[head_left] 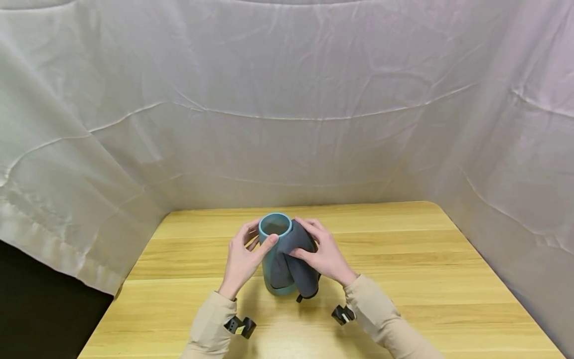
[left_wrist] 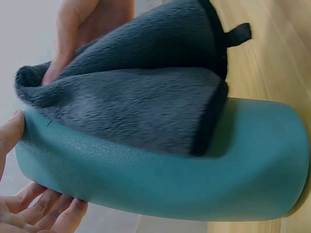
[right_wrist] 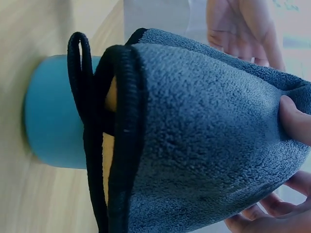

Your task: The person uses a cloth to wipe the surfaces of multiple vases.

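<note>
A tall teal vase (head_left: 267, 269) stands upright on the table, its round mouth facing up. My left hand (head_left: 242, 257) holds it near the top, with the thumb at the rim and the fingers curled around the left side. A dark grey towel (head_left: 282, 264) with black edging is draped over the vase's right side. My right hand (head_left: 325, 254) grips this towel near the rim, thumb in front and fingers behind. The right wrist view shows the fluffy towel (right_wrist: 204, 131) bulging away from the vase (right_wrist: 53, 116), a black hanging loop (right_wrist: 79, 63) at its lower edge.
The wooden table (head_left: 403, 269) extends on both sides of the vase. Pale fabric sheets (head_left: 287, 149) hang behind the table and along its sides. Both wrists carry small black cameras, such as the one at the left sleeve (head_left: 208, 319).
</note>
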Motion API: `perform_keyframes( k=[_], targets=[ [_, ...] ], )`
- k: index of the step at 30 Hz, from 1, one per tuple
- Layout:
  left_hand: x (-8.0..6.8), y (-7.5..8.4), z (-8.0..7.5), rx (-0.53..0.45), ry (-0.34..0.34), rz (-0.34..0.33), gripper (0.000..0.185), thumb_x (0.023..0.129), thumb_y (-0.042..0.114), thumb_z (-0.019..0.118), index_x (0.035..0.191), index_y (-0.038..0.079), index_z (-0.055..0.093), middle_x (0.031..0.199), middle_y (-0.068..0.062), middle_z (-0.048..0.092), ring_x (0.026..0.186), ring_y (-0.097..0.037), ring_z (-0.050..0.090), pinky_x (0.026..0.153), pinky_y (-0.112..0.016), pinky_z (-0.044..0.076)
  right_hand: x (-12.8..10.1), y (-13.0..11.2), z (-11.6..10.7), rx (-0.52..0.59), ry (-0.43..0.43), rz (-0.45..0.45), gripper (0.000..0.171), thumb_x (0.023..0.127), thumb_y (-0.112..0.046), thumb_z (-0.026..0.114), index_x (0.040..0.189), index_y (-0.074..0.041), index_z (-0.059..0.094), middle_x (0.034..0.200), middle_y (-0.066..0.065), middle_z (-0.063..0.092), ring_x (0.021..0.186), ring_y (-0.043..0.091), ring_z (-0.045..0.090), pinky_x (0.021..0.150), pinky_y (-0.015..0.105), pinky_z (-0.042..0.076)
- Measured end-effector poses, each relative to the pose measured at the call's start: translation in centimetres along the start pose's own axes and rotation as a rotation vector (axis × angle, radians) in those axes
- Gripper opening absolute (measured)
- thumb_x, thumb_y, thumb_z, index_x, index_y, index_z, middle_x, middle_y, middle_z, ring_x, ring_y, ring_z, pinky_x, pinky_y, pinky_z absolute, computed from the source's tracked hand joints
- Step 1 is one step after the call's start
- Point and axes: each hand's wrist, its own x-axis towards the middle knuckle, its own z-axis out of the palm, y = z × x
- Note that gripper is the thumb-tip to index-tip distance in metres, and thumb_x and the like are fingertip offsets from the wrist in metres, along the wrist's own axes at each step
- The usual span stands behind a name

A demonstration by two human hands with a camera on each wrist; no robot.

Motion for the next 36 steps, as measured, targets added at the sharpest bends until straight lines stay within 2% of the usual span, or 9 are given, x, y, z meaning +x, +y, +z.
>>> perform_keyframes(
  k=[12, 18, 23, 29, 36],
  targets=[
    [0.0, 0.1, 0.1, 0.003, 0.005, -0.019, 0.052, 0.086, 0.023, 0.081, 0.134, 0.014, 0.06, 0.133, -0.01, 0.065, 0.129, -0.033, 0.061, 0.108, -0.048, 0.051, -2.4, 3.5, 0.9, -0.083, -0.064, 0.075, 0.068, 0.082, -0.012, 0.08, 0.144, -0.003, 0.053, 0.134, 0.016, 0.059, 0.126, 0.036, 0.059, 0.107, 0.056, 0.049],
    [0.0, 0.1, 0.1, 0.002, 0.005, -0.019, 0.053, 0.086, 0.023, 0.081, 0.134, 0.014, 0.06, 0.133, -0.01, 0.065, 0.129, -0.032, 0.061, 0.108, -0.048, 0.051, -2.6, 4.0, 1.2, -0.081, -0.057, 0.08, 0.069, 0.081, -0.011, 0.08, 0.144, -0.004, 0.054, 0.132, 0.014, 0.06, 0.125, 0.035, 0.06, 0.106, 0.056, 0.05],
    [0.0, 0.0, 0.1, 0.007, 0.004, -0.017, 0.053, 0.086, 0.023, 0.081, 0.134, 0.014, 0.06, 0.133, -0.01, 0.065, 0.129, -0.033, 0.061, 0.107, -0.048, 0.051, -2.1, 3.4, 1.0, -0.06, -0.045, 0.061, 0.067, 0.083, -0.011, 0.08, 0.145, -0.004, 0.053, 0.133, 0.014, 0.06, 0.125, 0.035, 0.06, 0.106, 0.056, 0.05],
    [0.0, 0.1, 0.0, 0.005, 0.007, -0.008, 0.052, 0.087, 0.022, 0.08, 0.134, 0.013, 0.06, 0.132, -0.011, 0.066, 0.129, -0.033, 0.061, 0.107, -0.047, 0.051, -0.7, 1.1, 0.3, -0.023, -0.022, 0.022, 0.066, 0.085, -0.009, 0.079, 0.146, -0.005, 0.053, 0.133, 0.017, 0.058, 0.122, 0.035, 0.06, 0.107, 0.057, 0.048],
    [0.0, 0.2, 0.1, 0.009, 0.007, 0.001, 0.051, 0.086, 0.022, 0.081, 0.133, 0.014, 0.061, 0.131, -0.01, 0.067, 0.127, -0.032, 0.062, 0.106, -0.047, 0.052, 0.4, -0.5, -0.2, -0.028, 0.001, -0.025, 0.067, 0.085, -0.009, 0.08, 0.146, -0.006, 0.053, 0.133, 0.015, 0.058, 0.118, 0.031, 0.061, 0.104, 0.052, 0.051]
  ],
)
